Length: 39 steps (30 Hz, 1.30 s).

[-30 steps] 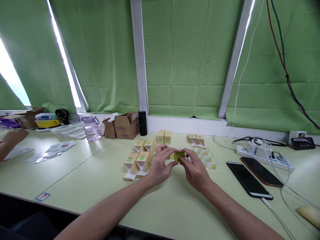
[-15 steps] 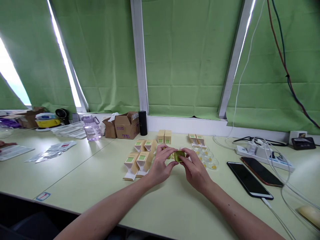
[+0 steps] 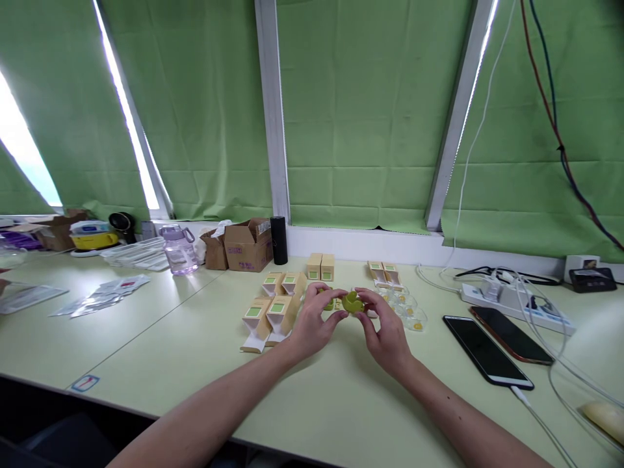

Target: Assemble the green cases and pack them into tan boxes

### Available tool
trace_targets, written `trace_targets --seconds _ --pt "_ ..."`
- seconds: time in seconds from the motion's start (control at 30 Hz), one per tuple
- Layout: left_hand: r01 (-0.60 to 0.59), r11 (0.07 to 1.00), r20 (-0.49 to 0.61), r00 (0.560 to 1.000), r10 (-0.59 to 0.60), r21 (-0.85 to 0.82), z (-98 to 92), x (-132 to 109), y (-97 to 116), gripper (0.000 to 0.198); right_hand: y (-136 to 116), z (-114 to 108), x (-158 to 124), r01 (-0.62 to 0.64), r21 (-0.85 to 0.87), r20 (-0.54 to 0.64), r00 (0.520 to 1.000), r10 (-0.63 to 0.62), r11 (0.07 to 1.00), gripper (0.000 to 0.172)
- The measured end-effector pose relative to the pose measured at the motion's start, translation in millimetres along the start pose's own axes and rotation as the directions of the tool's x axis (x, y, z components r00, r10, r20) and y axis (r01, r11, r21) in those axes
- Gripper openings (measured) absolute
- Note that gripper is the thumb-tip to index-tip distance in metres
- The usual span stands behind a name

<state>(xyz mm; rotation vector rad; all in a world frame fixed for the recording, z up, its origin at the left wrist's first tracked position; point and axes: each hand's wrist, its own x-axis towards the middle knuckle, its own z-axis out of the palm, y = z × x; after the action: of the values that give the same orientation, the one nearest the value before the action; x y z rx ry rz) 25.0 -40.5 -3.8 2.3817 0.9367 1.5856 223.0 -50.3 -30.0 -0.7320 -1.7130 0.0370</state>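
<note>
Pale green table (image 3: 146, 344) spreads under my hands. My left hand (image 3: 312, 322) and right hand (image 3: 387, 331) pinch a small olive tin (image 3: 351, 302) between fingertips. A second ago it looked closed; now it gapes, apparently opened. Tan cartons (image 3: 273, 312) sit just left of my left hand.
</note>
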Motion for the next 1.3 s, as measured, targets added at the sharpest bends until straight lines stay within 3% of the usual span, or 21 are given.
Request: trace_targets --seconds 0.13,0.27,0.57,0.83,1.13,1.2,1.3 --pt "0.015 1.000 0.019 1.000 -0.014 -0.012 -0.8 1 0 0.025 0 1 -1 -0.139 0.080 0.019 0.990 0.138 0.987 0.030" --pt "0.053 0.998 0.020 0.998 -0.052 -0.030 0.8 1 -3 0.020 -1 1 0 -0.203 0.111 0.040 0.979 0.200 0.973 0.029" --pt "0.219 0.962 0.021 0.976 -0.219 -0.160 5.9 2 -11 0.016 -4 -4 2 -0.134 0.170 0.074 0.990 0.123 0.976 0.029" --pt "0.353 0.914 0.070 0.936 -0.346 -0.201 6.6 5 -12 0.024 2 1 -4 -0.114 0.186 0.118 0.989 0.093 0.976 0.045" --pt "0.374 0.914 0.080 0.927 -0.365 -0.157 6.1 4 -8 0.025 -1 0 -1 -0.209 0.156 0.115 0.975 0.193 0.965 0.035" --pt "0.347 0.924 0.073 0.938 -0.340 -0.160 3.8 3 -4 0.025 -2 -1 0 -0.237 0.153 0.119 0.968 0.220 0.959 0.035" --pt "0.265 0.949 0.098 0.963 -0.252 -0.169 -0.1 2 2 0.042 -3 -2 1 -0.244 0.146 0.111 0.967 0.229 0.959 0.035"
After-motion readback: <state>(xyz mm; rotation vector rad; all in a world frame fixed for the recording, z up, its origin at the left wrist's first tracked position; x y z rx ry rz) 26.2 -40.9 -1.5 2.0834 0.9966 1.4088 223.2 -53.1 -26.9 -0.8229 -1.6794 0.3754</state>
